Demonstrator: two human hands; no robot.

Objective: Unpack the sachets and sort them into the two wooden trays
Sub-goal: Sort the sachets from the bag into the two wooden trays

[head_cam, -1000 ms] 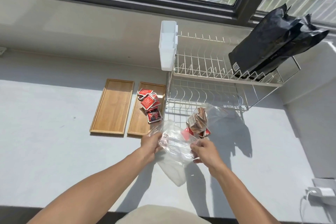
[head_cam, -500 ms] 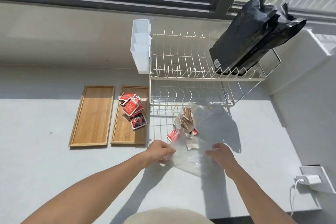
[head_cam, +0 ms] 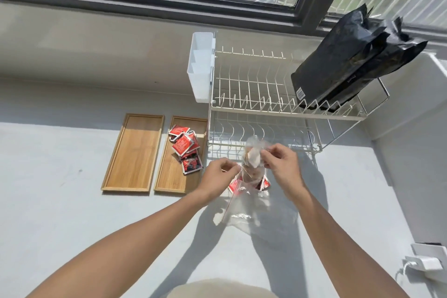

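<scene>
Two wooden trays lie side by side on the grey counter: the left tray [head_cam: 135, 152] is bare, the right tray [head_cam: 170, 176] holds a pile of red sachets [head_cam: 185, 149]. A clear plastic bag [head_cam: 252, 164] with brown and red sachets inside stands in front of the dish rack. My left hand [head_cam: 219, 172] pinches the bag's left edge and my right hand [head_cam: 281, 164] grips its top right. An empty clear bag [head_cam: 244, 215] lies flat on the counter just below them.
A white two-tier wire dish rack [head_cam: 278, 104] stands behind the bag, with a white plastic caddy [head_cam: 200, 65] on its left side and black pouches [head_cam: 350, 60] leaning on its top tier. A white wall socket with a plug [head_cam: 425, 261] sits at the lower right.
Both hands let go of the empty bag, which now lies flat on the counter, and moved up to take hold of the bag with sachets. The camera view shifted.
</scene>
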